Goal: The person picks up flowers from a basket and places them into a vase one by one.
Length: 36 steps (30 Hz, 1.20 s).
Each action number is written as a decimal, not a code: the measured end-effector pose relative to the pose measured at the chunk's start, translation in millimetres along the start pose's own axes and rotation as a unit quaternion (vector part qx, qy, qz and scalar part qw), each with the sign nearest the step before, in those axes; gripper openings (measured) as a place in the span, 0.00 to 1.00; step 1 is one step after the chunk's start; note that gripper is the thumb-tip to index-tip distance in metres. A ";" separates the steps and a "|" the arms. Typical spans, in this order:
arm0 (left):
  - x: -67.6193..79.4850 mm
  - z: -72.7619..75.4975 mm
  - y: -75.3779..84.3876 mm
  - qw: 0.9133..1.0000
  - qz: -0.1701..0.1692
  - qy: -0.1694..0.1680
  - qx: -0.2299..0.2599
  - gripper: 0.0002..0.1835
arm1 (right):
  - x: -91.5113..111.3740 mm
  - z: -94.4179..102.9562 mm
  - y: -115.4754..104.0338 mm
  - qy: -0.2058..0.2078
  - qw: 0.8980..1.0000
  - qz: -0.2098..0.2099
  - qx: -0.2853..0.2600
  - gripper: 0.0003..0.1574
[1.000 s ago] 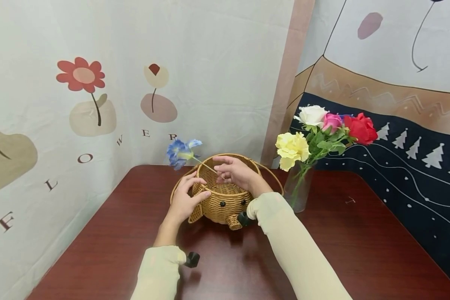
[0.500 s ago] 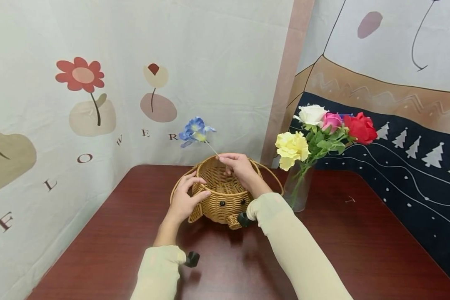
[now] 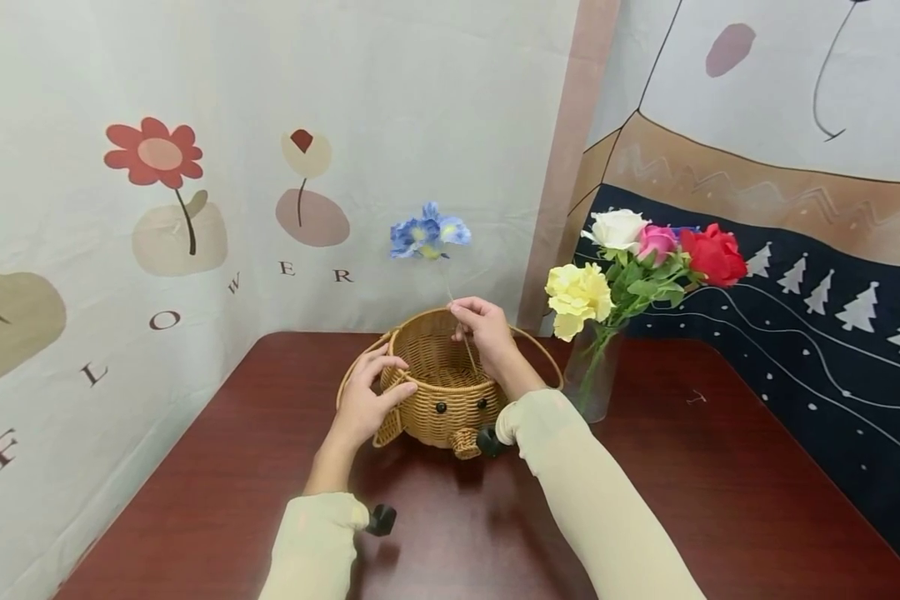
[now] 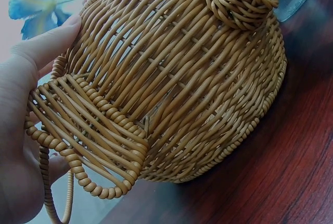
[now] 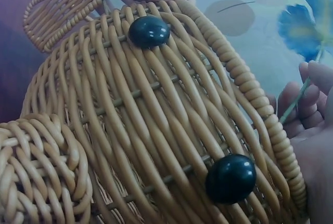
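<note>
A tan wicker basket (image 3: 431,417) with black bead eyes (image 5: 231,179) and a woven snout (image 5: 39,169) stands on the table. My left hand (image 3: 367,396) grips its rim on the left side, thumb at the front, just above a woven ear flap (image 4: 93,130). Over the basket's mouth, my right hand (image 3: 487,333) pinches the thin stem of a blue artificial flower (image 3: 429,233). The bloom stands up above the fingers, and the stem's lower end reaches down inside the basket. In the right wrist view the stem (image 5: 295,102) passes between the fingers behind the rim.
Right of the basket stands a clear vase (image 3: 592,375) with yellow, white, pink and red flowers (image 3: 645,267). The basket's thin handle (image 3: 551,354) hangs out at its right. Printed cloth (image 3: 420,125) hangs behind the dark red table (image 3: 210,500).
The blue flower has swung from leaning left to nearly upright, moving right and up. My right fingers have turned and closed on its stem. The left hand has stayed on the rim.
</note>
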<state>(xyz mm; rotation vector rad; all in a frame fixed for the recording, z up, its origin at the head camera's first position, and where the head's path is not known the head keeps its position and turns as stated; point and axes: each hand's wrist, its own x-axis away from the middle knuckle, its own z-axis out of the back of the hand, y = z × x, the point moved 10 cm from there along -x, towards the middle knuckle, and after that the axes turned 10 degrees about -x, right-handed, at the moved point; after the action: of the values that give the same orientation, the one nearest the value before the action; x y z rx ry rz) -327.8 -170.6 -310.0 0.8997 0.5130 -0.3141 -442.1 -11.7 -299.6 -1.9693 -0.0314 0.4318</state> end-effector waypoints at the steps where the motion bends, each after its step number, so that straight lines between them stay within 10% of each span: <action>1: -0.2 -0.2 -0.5 1.000 0.000 -0.001 0.002 0.17 | 0.4 0.8 -0.4 0.002 1.000 0.002 -0.003 0.17; 25: -0.3 2.3 -3.3 1.000 0.002 0.003 0.000 0.16 | 20.5 7.2 -37.9 0.021 0.992 0.124 -0.003 0.13; 36: -5.2 -9.1 -35.3 1.000 0.009 0.001 -0.018 0.20 | 36.8 18.6 -67.8 0.026 0.984 0.177 0.001 0.10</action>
<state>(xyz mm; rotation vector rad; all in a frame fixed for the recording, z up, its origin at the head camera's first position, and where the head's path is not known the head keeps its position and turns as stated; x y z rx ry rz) -351.2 -183.8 -335.2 0.8698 0.5103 -0.2877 -401.9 41.7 -256.8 -1.9868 0.3563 0.6085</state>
